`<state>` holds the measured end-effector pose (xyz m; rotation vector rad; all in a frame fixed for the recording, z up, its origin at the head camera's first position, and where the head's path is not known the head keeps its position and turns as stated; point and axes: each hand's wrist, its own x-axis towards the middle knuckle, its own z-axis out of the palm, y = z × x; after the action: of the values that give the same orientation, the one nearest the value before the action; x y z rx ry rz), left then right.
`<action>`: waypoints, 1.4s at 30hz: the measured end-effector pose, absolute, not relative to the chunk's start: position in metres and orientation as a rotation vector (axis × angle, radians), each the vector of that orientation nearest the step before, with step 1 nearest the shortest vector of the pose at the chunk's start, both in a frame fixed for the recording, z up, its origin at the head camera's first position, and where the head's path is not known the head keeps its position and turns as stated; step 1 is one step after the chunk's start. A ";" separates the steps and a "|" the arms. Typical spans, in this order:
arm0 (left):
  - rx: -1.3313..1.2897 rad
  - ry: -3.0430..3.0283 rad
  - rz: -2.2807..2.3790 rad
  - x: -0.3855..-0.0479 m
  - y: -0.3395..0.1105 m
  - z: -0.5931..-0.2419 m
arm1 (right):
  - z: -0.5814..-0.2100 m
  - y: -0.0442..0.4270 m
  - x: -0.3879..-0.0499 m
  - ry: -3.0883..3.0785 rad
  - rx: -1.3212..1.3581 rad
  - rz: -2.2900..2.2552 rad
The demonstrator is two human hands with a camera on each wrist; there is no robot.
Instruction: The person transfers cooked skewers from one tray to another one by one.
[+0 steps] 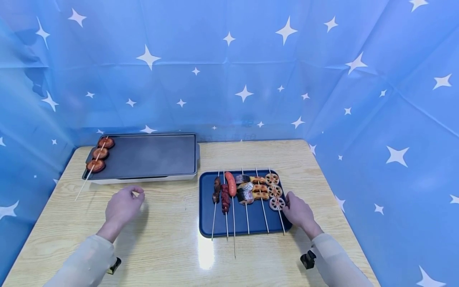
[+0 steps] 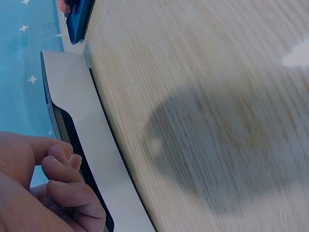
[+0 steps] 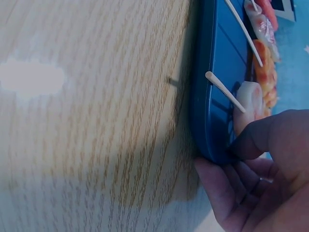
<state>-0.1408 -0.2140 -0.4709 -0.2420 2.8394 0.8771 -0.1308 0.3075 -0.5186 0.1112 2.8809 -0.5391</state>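
Note:
My right hand [image 1: 298,210] grips the right edge of a blue tray [image 1: 220,225], thumb inside the rim and fingers outside, as the right wrist view shows. Beside the thumb lies a lotus root skewer [image 1: 275,191]. Leftward on the tray are a skewer of yellow browned pieces [image 1: 260,195], a fish skewer [image 1: 245,193], a sausage skewer [image 1: 231,184], a dark red meat skewer [image 1: 225,199] and a brown meat skewer [image 1: 216,190]. My left hand [image 1: 123,205] hovers over the table with loosely curled fingers, holding nothing, in front of a griddle [image 1: 150,155].
A skewer of round brown slices [image 1: 101,153] lies along the griddle's left end, its stick jutting over the front edge. The wooden table [image 1: 172,247] meets blue star-patterned curtains [image 1: 215,99] at the back and sides.

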 end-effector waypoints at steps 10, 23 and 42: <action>-0.331 2.880 0.867 -0.150 -0.242 -0.464 | -0.516 0.306 -0.132 2.871 0.110 -0.553; -0.476 2.924 0.819 -0.154 -0.283 -0.452 | -0.515 0.306 -0.133 2.876 0.111 -0.533; -0.762 2.843 0.805 -0.152 -0.331 -0.448 | -0.519 0.306 -0.133 2.868 0.153 -0.505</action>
<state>-0.1517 -0.3314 -0.4483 -0.7616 2.8431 0.8051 -0.1326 0.3061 -0.5191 0.1525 2.8679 -0.5053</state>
